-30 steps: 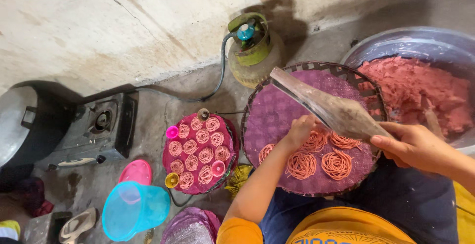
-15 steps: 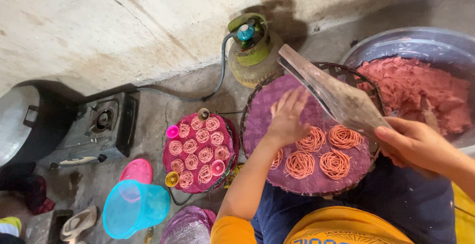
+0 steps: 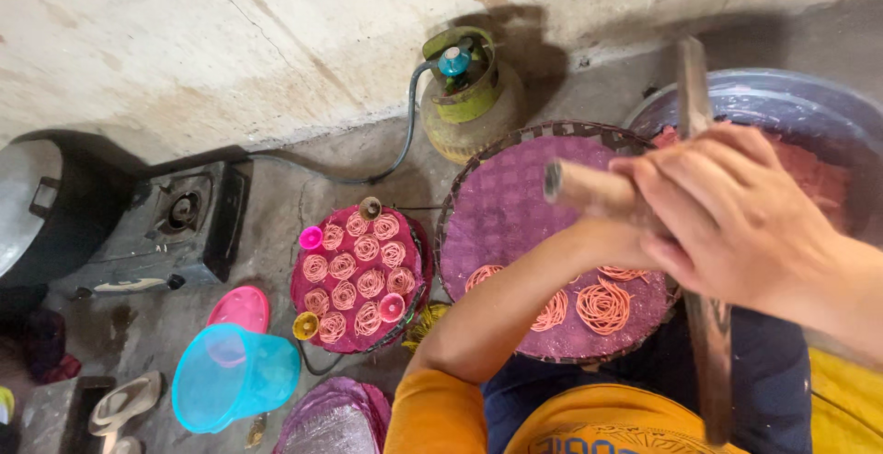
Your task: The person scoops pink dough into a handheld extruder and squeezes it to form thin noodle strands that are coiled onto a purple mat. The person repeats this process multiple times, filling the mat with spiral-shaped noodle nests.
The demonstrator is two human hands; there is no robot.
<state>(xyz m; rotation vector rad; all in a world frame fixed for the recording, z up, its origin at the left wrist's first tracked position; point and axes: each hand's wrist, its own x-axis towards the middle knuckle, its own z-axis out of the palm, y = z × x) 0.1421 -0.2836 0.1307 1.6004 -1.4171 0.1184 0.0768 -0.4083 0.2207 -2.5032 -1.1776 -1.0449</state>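
Both hands are on a wooden noodle press [image 3: 589, 189], raised close to the camera above a round purple woven tray [image 3: 515, 206]. My right hand [image 3: 736, 224] is wrapped over the press where its long wooden handle bar [image 3: 710, 353] crosses. My left hand [image 3: 614, 250] grips the press body from below and is mostly hidden by the right hand. Orange noodle coils [image 3: 602, 307] lie on the near part of the tray, under my left forearm.
A smaller tray [image 3: 303, 275] of noodle coils lies left of the big tray. A metal basin [image 3: 782, 100] of pink dough [image 3: 823, 178] stands at the right. A gas cylinder [image 3: 469, 95], stove [image 3: 179, 224], blue jug [image 3: 230, 376], pink lid [image 3: 239, 307] and sandals [image 3: 124, 403] are around.
My left hand has left the noodle coils on the tray and come up to the press. The press has risen toward the camera and turned, its handle bar now running near-vertical.
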